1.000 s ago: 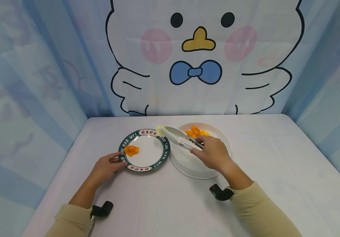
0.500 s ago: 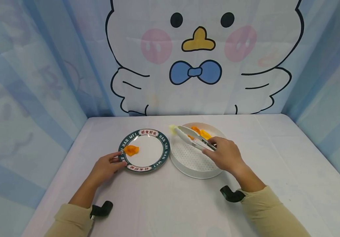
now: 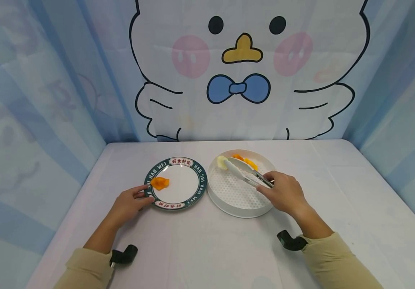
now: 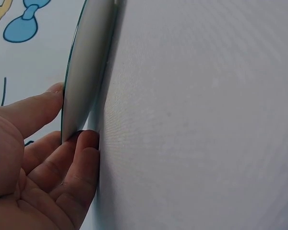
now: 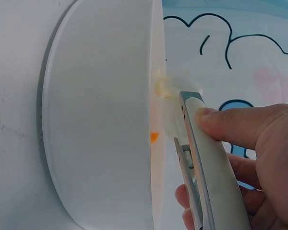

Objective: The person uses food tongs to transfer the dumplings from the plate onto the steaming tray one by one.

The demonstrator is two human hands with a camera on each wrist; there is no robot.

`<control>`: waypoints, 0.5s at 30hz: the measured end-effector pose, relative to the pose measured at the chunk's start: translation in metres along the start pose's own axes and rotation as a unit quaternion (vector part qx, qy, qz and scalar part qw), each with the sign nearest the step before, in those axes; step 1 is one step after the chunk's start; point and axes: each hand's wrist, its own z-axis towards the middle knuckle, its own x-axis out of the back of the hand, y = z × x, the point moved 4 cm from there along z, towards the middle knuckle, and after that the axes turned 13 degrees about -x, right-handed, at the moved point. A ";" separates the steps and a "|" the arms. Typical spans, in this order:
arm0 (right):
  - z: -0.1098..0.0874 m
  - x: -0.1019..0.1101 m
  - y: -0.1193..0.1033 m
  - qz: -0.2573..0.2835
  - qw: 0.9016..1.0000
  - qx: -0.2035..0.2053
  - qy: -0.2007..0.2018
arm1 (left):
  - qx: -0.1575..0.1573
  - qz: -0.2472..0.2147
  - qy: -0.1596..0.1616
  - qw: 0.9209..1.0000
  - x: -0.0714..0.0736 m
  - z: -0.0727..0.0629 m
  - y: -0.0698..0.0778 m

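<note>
In the head view my left hand point(image 3: 129, 205) holds the near left rim of a green-bordered plate point(image 3: 182, 188). Its thumb lies on the rim and its fingers curl below, as the left wrist view shows. An orange, crumpled-looking food piece point(image 3: 159, 183) sits on that plate's left side. My right hand point(image 3: 283, 192) grips a pair of tongs point(image 3: 245, 176) by the handles, over a round white tray point(image 3: 240, 200) with a dimpled floor. Between the tongs' tips is a pale yellow piece point(image 3: 222, 162), above the tray's back left part. Behind the tips lie orange pieces point(image 3: 238, 157) and a yellow piece point(image 3: 251, 163).
Plate and tray stand side by side, rims close together, on a white-covered table point(image 3: 200, 249). A cartoon-printed curtain point(image 3: 243, 116) rises along the table's back edge, with blue curtains on both sides. Each wrist carries a black camera mount point(image 3: 291, 241).
My right hand has moved right with the tongs, carrying the pale yellow piece from over the plate's right rim to over the white tray. My left hand has stayed on the plate.
</note>
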 end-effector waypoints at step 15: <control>0.002 -0.008 0.001 -0.020 1.000 -0.004 -0.019 | 0.002 -0.001 0.004 1.000 0.001 -0.001 0.002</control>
